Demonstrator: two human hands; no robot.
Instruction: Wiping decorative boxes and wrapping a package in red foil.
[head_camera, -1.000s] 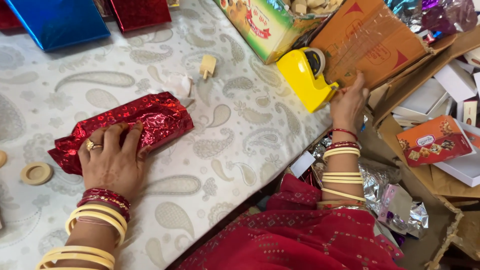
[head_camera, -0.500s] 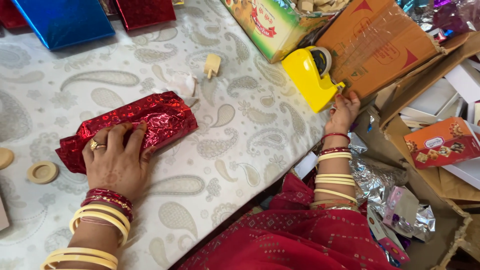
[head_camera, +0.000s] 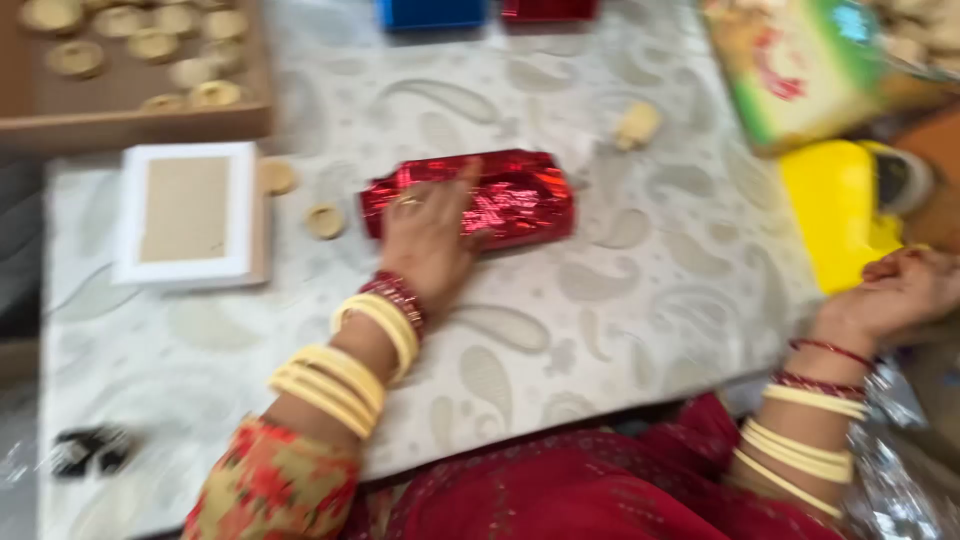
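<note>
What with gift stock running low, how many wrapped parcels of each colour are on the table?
Red: 2, the near red parcel under the left hand and the far red parcel, cut off by the top edge.
Blue: 1, the blue parcel, also cut off.
Total: 3.

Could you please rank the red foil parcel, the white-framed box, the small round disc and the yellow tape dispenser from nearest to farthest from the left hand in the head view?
1. Red foil parcel: directly under the left hand, touching.
2. Small round disc: just to its left on the table.
3. White-framed box: farther left.
4. Yellow tape dispenser: far right, at the table edge near the right hand.
</note>
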